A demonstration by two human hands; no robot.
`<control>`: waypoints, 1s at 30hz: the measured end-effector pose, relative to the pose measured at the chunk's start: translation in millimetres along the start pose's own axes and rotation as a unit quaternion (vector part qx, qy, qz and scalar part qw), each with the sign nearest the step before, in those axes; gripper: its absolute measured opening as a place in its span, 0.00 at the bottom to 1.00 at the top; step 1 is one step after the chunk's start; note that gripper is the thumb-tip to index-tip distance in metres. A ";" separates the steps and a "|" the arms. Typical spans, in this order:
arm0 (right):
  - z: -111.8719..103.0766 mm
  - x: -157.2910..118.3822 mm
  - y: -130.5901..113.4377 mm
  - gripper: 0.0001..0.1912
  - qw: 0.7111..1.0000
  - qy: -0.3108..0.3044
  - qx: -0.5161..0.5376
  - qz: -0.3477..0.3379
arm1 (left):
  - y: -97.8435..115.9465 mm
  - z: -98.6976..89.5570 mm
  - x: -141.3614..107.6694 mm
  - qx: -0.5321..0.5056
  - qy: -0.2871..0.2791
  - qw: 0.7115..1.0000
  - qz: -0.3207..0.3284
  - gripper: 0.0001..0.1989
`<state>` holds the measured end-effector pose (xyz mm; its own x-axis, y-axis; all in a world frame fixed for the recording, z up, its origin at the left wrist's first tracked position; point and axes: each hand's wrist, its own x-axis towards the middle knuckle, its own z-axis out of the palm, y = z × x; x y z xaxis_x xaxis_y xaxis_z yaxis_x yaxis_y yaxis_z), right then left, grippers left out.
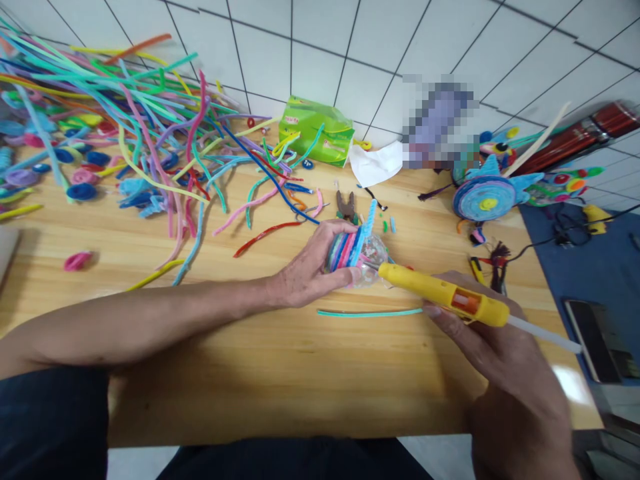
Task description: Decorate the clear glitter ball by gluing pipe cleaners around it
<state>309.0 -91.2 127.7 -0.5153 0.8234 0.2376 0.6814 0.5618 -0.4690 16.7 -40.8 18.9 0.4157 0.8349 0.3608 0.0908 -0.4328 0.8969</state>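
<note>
As L hand grips, wrapped obj. sits betw. thumb & fingers.

Glue gun right of the probable bottle — pliers just behind.

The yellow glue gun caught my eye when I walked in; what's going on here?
Someone's two bare hands are at work over a wooden table. The left hand holds a clear container partly banded with colorful fuzzy strips, one light blue end sticking up. The right hand holds the glue gun, its nozzle at the container's side near the bands. A green strip lies loose nearby, with pliers beyond the container.
</note>
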 end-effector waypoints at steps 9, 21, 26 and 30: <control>4.7 1.2 5.9 0.05 0.999 0.015 -0.034 -0.026 | -0.8 0.2 -0.9 0.002 -0.012 1.000 -0.004 0.30; 4.4 -0.2 3.0 0.07 1.000 0.001 -0.012 0.008 | -2.5 1.9 0.1 -0.011 -0.003 1.000 -0.007 0.29; 3.8 -8.2 9.2 0.06 0.998 0.011 0.045 0.042 | -0.7 1.0 -0.2 -0.006 -0.006 1.000 -0.010 0.29; -4.5 -5.7 35.4 0.09 0.974 0.099 0.126 0.158 | -0.9 -0.5 -0.3 -0.003 -0.010 1.000 -0.010 0.29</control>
<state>338.4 -75.6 113.6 -0.1728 0.9652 0.1963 0.6276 0.2615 -0.7333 16.0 -40.5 18.1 0.4323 0.8364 0.3370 0.0932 -0.4131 0.9059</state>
